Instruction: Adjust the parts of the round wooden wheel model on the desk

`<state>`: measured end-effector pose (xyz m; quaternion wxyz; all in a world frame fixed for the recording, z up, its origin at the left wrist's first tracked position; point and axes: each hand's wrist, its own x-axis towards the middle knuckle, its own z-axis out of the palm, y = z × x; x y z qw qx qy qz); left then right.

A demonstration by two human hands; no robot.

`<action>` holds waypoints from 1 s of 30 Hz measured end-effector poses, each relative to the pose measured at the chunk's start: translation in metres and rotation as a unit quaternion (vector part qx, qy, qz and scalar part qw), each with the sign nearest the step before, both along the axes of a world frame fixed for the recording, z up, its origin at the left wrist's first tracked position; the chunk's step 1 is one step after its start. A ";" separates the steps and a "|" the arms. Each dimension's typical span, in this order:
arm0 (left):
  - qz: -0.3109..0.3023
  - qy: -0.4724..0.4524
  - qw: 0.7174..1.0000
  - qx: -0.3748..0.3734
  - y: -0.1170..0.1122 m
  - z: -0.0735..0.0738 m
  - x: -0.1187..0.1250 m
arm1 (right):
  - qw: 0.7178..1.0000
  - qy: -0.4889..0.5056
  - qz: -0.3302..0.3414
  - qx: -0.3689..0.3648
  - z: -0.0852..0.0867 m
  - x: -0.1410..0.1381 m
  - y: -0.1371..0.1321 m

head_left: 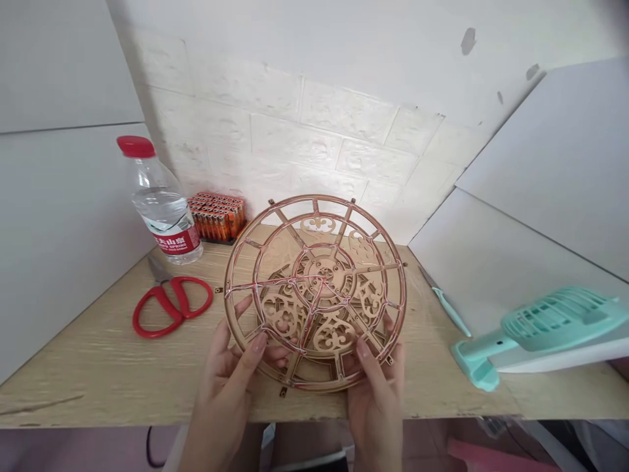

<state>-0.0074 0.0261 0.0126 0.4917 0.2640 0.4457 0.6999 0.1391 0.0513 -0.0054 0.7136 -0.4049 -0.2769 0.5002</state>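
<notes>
A round openwork frame (297,278) in gold-brown, with spokes, inner rings and scroll-shaped cutouts, is held up over the desk, tilted toward me. Reddish lines run along several of its spokes and rings. My left hand (230,367) grips its lower left rim, thumb on the front face and fingers behind. At the lower right, my right hand (378,377) holds the rim the same way. Small tabs with holes stick out around the outer edge. Through the openings more brown openwork shows behind, and I cannot tell whether it is a separate piece.
Red-handled scissors (171,303) lie on the wooden desk (88,354) at left, before a water bottle (164,203). A tray of orange batteries (216,216) stands behind. At right are a mint-green fan (560,321) and a slim green-handled knife (452,311). White panels flank the desk.
</notes>
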 end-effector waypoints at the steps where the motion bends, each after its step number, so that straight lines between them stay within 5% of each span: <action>1: 0.006 0.001 1.000 0.003 0.000 0.000 0.000 | 0.998 -0.038 -0.046 0.019 0.000 -0.001 -0.001; 3: 0.015 -0.001 1.000 0.003 0.001 0.000 -0.001 | 0.970 -0.159 -0.170 0.068 0.002 0.000 -0.004; 5: 0.025 -0.009 1.000 0.007 0.001 0.000 -0.001 | 0.904 -0.326 -0.258 0.102 0.007 0.002 -0.009; 9: 0.045 -0.021 0.998 0.031 0.004 0.001 0.000 | 0.752 -0.582 -0.278 0.134 0.017 0.006 -0.020; 11: 0.049 -0.030 0.998 0.040 0.006 0.002 0.001 | 0.719 -0.626 -0.264 0.145 0.020 0.003 -0.022; 16: 0.038 -0.047 0.997 0.045 0.007 0.000 0.001 | 0.735 -0.628 -0.235 0.103 0.019 -0.010 -0.020; 25: 0.037 -0.024 0.998 0.043 0.007 -0.003 0.000 | 0.721 -0.639 -0.254 0.090 0.006 -0.006 -0.016; 30: 0.043 -0.032 0.997 0.054 0.008 -0.002 0.000 | 0.748 -0.623 -0.216 0.077 0.011 -0.008 -0.018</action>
